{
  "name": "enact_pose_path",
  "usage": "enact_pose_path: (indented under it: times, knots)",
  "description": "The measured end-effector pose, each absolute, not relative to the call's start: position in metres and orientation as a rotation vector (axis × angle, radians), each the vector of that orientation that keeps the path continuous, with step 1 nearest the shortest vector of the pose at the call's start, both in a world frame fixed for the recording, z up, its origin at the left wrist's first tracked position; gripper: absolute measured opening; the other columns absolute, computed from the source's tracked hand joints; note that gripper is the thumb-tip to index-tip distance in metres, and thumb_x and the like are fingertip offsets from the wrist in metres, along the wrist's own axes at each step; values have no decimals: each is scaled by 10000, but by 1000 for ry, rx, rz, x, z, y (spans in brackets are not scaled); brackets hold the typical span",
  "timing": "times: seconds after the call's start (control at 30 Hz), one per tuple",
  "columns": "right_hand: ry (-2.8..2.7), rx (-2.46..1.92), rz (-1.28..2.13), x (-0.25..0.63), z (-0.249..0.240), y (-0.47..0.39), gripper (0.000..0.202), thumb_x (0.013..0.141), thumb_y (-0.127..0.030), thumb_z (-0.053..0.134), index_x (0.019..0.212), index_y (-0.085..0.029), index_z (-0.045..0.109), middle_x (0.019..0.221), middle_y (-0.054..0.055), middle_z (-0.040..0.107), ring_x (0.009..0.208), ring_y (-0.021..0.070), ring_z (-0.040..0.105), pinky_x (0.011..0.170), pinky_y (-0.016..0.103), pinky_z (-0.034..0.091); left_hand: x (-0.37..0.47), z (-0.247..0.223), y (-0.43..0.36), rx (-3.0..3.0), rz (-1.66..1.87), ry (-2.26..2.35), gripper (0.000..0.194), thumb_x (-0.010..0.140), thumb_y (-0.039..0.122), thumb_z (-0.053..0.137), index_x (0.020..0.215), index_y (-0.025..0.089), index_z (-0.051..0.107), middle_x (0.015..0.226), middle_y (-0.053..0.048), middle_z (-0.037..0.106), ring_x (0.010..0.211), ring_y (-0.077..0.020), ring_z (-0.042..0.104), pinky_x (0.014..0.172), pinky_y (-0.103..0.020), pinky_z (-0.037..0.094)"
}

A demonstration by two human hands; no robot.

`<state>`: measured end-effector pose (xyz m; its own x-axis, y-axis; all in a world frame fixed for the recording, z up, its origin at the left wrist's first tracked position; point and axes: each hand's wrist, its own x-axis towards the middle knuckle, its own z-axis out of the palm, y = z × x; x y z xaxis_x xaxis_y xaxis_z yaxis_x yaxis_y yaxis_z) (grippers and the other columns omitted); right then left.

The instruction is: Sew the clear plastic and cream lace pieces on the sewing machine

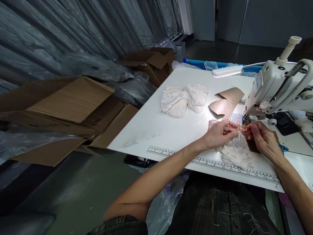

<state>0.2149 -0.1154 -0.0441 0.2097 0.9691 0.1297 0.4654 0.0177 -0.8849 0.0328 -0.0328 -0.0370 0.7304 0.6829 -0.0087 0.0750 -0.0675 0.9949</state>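
A white lace piece (236,155) hangs down toward me over the table edge ruler, its gathered top close to the needle of the sewing machine (265,86). My left hand (221,132) pinches the left side of that top edge. On the other side, my right hand (262,138) has thumb and fingers closed at the right end of the same edge, just in front of the presser foot (244,119). The exact bit of edge between my right fingertips is too small to make out. Another gathered white lace piece (184,99) lies farther back on the left.
Brown paper pieces (227,102) curl beside the machine. Blue-handled snips (283,148) lie right of my right hand. A printed ruler (207,162) runs along the front of the white table (144,130). Open cardboard boxes (73,101) and plastic sheeting stand to the left.
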Motion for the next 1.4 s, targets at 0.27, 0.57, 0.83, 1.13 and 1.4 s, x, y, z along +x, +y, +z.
enact_pose_path:
  times: [0.27, 0.57, 0.83, 1.13, 1.4]
  knots:
    - [-1524, -1610, 890, 215, -43, -120, 530, 847, -664, 572, 1069, -191, 662, 640, -20, 500, 546, 121, 402, 483, 264, 325, 32, -33, -29, 1458, 471, 628, 251, 845, 300, 669, 974, 85, 657, 725, -27, 646, 641, -89, 579, 605, -231, 439]
    - [-1581, -1573, 928, 208, -37, -121, 473, 837, -655, 569, 786, -186, 603, 611, -25, 439, 550, 111, 361, 491, 266, 312, 38, -38, -31, 1556, 555, 619, 150, 829, 271, 649, 794, 127, 623, 672, 13, 588, 585, -75, 524, 569, -218, 416]
    - [-1564, -1482, 879, 205, -38, -121, 464, 860, -634, 564, 693, -202, 536, 587, -40, 402, 518, 94, 310, 454, 255, 279, 41, -45, -35, 1576, 656, 775, 215, 886, 336, 619, 825, 130, 632, 665, 25, 543, 607, -88, 474, 569, -224, 386]
    - [-1454, -1450, 914, 208, -42, -123, 381, 845, -567, 621, 913, -192, 617, 657, -17, 507, 558, 111, 415, 493, 255, 372, 38, -39, -36, 1306, 609, 686, 315, 803, 398, 737, 854, 121, 595, 736, 14, 579, 661, -76, 504, 617, -212, 393]
    - [-1503, -1460, 738, 210, -42, -124, 274, 898, -480, 582, 835, -214, 587, 596, -36, 478, 515, 111, 408, 491, 268, 352, 38, -36, -37, 1375, 585, 679, 338, 813, 422, 726, 871, 119, 589, 691, 32, 555, 595, -57, 466, 539, -195, 354]
